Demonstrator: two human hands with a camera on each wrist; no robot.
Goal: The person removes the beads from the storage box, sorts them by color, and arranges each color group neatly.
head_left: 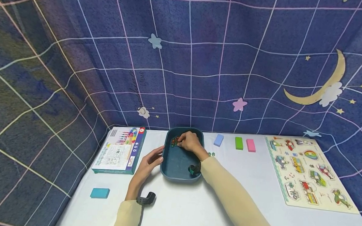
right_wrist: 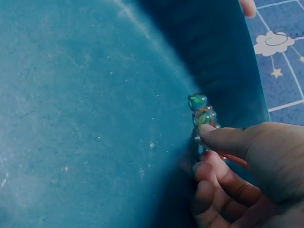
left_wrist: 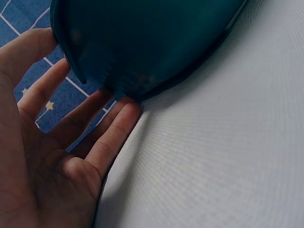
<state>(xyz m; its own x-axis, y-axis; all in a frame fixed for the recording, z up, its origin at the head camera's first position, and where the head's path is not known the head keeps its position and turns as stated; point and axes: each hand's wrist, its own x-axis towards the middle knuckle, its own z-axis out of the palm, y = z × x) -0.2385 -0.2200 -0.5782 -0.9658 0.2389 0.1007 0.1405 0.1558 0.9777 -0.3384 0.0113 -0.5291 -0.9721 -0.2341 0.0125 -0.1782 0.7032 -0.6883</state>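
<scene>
A dark teal plastic tub (head_left: pixel 178 165) stands at the back middle of the white table. Several glass marbles (head_left: pixel 174 141), clear with green and orange swirls, lie at its far left end. My left hand (head_left: pixel 149 161) touches the tub's left outer wall; in the left wrist view its fingers (left_wrist: pixel 118 126) stretch along the side, fairly straight. Inside the tub is my right hand (head_left: pixel 190 141), at the marbles. The right wrist view shows its thumb and curled fingers pinching at the glass marbles (right_wrist: pixel 197 101); how many they hold is hidden.
A few marbles (head_left: pixel 213 154) lie right of the tub. Behind them sit blue (head_left: pixel 218 140), green (head_left: pixel 239 143) and pink blocks (head_left: pixel 251 145). A puzzle board (head_left: pixel 299 194) lies far right, a boxed set (head_left: pixel 117 152) left, a teal block (head_left: pixel 100 193) at front left.
</scene>
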